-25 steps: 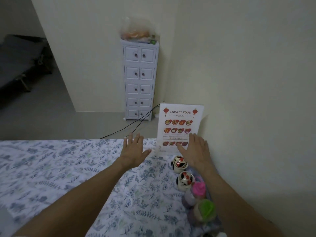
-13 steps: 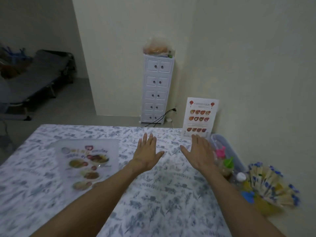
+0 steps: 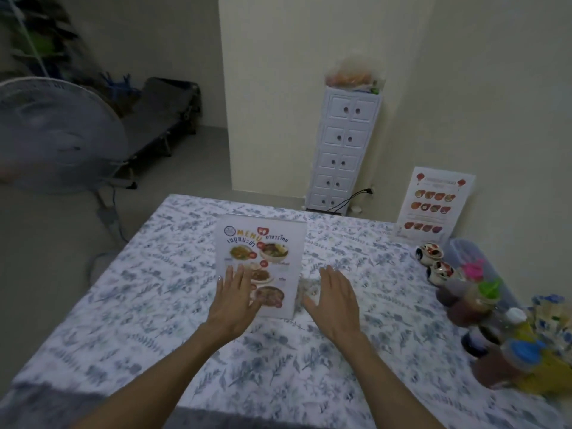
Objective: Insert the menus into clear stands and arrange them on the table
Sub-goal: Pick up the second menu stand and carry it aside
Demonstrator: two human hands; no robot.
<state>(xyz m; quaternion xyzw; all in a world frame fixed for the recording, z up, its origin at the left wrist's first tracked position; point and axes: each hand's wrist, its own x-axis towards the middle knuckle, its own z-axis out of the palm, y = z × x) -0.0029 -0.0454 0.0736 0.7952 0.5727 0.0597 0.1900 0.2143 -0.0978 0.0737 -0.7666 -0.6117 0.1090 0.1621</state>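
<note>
Thai menu (image 3: 263, 258) upright in stand, mid-bench (image 3: 123, 305).
Left hand (image 3: 233, 301) overlaps its lower front, right hand (image 3: 334, 300) just beside; fingers spread, gripping nothing.

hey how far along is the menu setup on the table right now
Done: the Chinese food menu stands upright at the table's far right corner by the wall. In hand: the Thai menu sits mid-table, the left hand overlapping its lower left, the right hand open beside it. Left: whether it needs further placing, I can't tell.
</note>
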